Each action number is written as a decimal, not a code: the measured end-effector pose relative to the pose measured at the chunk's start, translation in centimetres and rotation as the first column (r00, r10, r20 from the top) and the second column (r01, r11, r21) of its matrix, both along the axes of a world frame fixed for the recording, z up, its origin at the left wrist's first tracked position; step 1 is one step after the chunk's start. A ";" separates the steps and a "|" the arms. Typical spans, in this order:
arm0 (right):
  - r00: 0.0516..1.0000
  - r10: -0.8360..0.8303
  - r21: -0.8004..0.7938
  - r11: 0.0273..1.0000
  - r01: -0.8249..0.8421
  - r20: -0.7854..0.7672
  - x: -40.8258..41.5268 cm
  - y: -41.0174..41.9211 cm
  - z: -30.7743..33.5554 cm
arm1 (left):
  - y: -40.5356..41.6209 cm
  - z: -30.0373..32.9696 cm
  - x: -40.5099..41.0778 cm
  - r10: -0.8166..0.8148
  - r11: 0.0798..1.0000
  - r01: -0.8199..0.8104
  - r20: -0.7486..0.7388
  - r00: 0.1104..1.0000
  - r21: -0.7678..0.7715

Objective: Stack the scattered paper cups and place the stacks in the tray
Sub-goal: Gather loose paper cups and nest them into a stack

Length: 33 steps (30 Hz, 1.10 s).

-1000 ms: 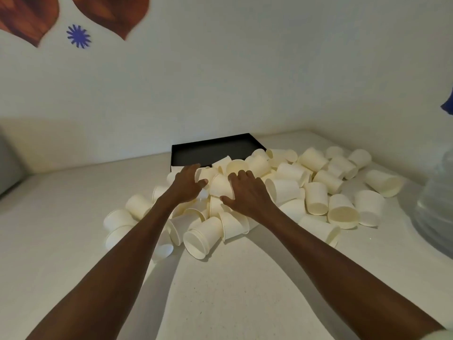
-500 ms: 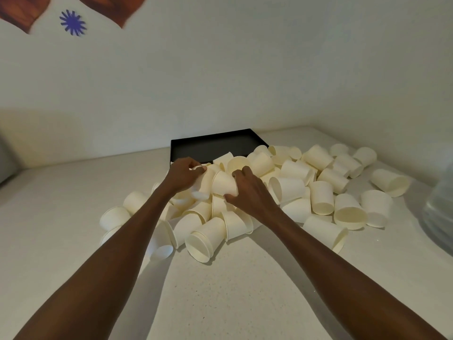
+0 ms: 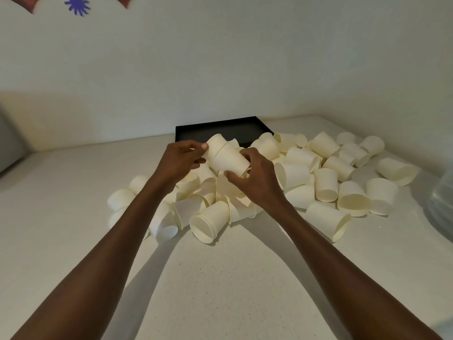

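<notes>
Several cream paper cups [image 3: 326, 182] lie scattered in a heap on the white counter, most on their sides. A black tray [image 3: 235, 132] sits behind the heap against the wall; its visible part holds nothing. My left hand [image 3: 180, 159] pinches one paper cup [image 3: 215, 146] lifted above the heap. My right hand [image 3: 255, 177] grips a second paper cup [image 3: 231, 159], which touches the first and overlaps it. Both held cups point bottom-up toward the left.
A clear plastic container [image 3: 441, 204] stands at the right edge of the counter. The wall corner closes the space behind and to the right of the heap. Bare counter [image 3: 220, 278] lies between my forearms in front of the cups.
Both hands have lifted off the heap, each with a cup, and brought the two cups together above the pile.
</notes>
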State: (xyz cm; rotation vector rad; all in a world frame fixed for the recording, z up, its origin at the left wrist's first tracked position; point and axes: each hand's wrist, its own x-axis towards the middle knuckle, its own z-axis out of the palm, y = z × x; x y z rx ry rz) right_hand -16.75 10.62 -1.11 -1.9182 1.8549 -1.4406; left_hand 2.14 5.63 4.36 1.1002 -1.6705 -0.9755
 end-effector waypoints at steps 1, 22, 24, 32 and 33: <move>0.999 0.003 0.001 1.000 -0.003 0.033 0.1 0.4 0.0 | 0.8 -0.1 0.0 -0.026 0.999 0.026 0.008 1.000 0.021; 0.974 0.113 0.069 0.989 -0.129 0.197 -1.7 5.7 -3.4 | 12.0 -9.8 -1.4 0.492 0.856 -0.513 0.405 0.771 -0.062; 0.974 0.131 0.082 0.985 -0.149 0.185 -1.8 6.1 -3.6 | 11.8 -9.9 -2.2 0.479 0.860 -0.510 0.314 0.819 0.016; 0.974 0.208 0.183 0.958 -0.222 0.093 -3.0 7.6 -4.7 | 14.2 -7.9 -1.4 0.570 0.821 -0.561 0.222 0.791 -0.105; 0.971 0.229 0.197 0.951 -0.239 0.074 -3.1 7.9 -4.9 | 14.6 -7.4 -1.1 0.576 0.817 -0.562 0.220 0.788 -0.127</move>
